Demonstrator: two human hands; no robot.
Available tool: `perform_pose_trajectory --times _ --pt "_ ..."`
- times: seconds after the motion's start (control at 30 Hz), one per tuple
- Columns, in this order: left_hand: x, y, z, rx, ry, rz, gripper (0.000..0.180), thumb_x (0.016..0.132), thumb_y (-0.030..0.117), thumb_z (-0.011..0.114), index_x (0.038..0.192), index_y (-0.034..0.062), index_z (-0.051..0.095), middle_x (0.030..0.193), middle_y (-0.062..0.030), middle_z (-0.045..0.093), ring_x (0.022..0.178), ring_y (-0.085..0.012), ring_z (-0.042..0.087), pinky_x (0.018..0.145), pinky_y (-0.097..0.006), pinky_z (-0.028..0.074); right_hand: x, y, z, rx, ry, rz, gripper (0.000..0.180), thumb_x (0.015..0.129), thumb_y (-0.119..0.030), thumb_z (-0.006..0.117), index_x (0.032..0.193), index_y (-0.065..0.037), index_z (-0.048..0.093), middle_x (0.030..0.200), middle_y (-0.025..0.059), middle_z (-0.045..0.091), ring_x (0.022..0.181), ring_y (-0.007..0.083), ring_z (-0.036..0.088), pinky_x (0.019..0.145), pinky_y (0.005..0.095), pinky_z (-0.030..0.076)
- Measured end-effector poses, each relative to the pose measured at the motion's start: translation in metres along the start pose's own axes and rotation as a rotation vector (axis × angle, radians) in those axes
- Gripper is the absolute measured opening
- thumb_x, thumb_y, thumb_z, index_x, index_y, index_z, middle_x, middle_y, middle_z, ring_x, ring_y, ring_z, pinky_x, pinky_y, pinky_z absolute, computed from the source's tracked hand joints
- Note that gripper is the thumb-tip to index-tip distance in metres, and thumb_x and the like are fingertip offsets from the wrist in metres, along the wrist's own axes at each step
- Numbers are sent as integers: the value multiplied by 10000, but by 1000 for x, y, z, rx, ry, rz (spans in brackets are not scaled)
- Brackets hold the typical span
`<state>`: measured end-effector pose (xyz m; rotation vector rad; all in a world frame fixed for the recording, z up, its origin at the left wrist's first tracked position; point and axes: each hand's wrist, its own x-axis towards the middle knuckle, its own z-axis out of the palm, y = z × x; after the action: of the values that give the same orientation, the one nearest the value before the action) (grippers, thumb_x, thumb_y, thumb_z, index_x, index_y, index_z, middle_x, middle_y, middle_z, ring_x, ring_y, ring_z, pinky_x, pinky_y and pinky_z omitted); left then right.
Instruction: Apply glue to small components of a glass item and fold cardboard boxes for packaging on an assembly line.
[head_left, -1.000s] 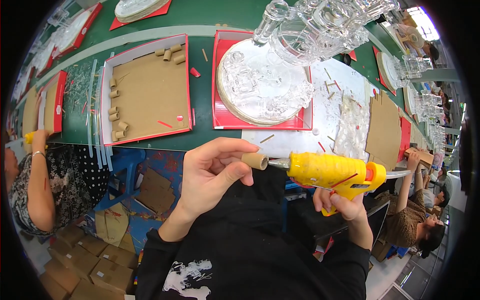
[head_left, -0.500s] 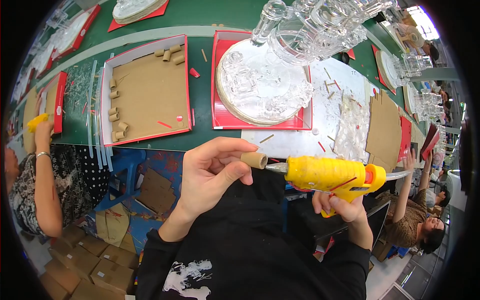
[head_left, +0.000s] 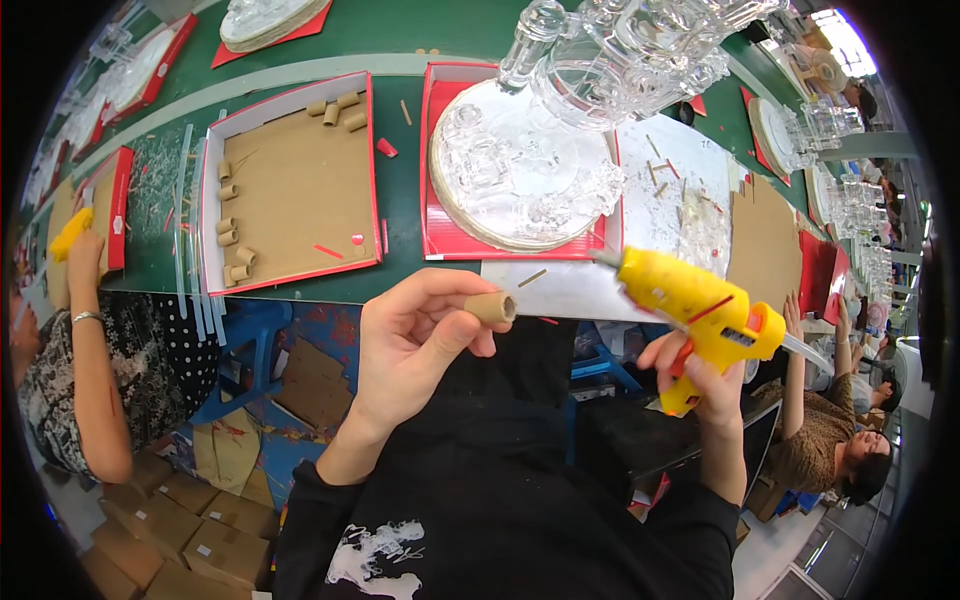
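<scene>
My left hand [head_left: 400, 350] pinches a short brown cardboard tube [head_left: 486, 307] between thumb and fingers, its open end turned to the right. A yellow hot glue gun [head_left: 690, 290] is gripped in my right hand [head_left: 712, 388]. Its nozzle points up and left, clear of the tube, and a pale glue stick [head_left: 805, 350] sticks out at its back. Beyond my left hand lies a shallow box [head_left: 377, 190] with red edges, lined with brown board. Several more cardboard tubes [head_left: 331, 115] rest along its sides.
A red box [head_left: 440, 240] holds round white boards [head_left: 470, 220] topped with clear pieces. A tall cluster of clear parts [head_left: 600, 70] rises behind. Clear sticks [head_left: 183, 210] lie left, brown cardboard [head_left: 765, 240] right. Co-workers sit at left [head_left: 95, 400] and right [head_left: 820, 410].
The glue gun has moved up and right, away from the tube's end, and its nozzle has tilted upward. My left hand has shifted slightly left with the tube.
</scene>
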<state>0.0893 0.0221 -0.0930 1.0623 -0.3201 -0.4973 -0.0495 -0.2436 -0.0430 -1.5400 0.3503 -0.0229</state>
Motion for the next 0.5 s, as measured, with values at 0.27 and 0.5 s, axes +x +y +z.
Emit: perform_pose_trajectory --times 0.27,0.5 --pt "0 -12 -1 -12 -76 -51 245 915 60 610 1120 -71 583 922 -109 653 767 -116 611 702 -231 504 48 45 -80 91 568 145 443 909 -315 598 1250 -53 491 1067 55 613 873 124 627 599 262 539" --pt "-2 -7 9 191 -55 -151 193 879 -29 615 1069 -60 610 900 -90 635 774 -143 609 724 -265 502 76 109 -155 107 350 355 486 945 -447 506 1091 11 579 839 127 681 715 200 686 633 312 562"
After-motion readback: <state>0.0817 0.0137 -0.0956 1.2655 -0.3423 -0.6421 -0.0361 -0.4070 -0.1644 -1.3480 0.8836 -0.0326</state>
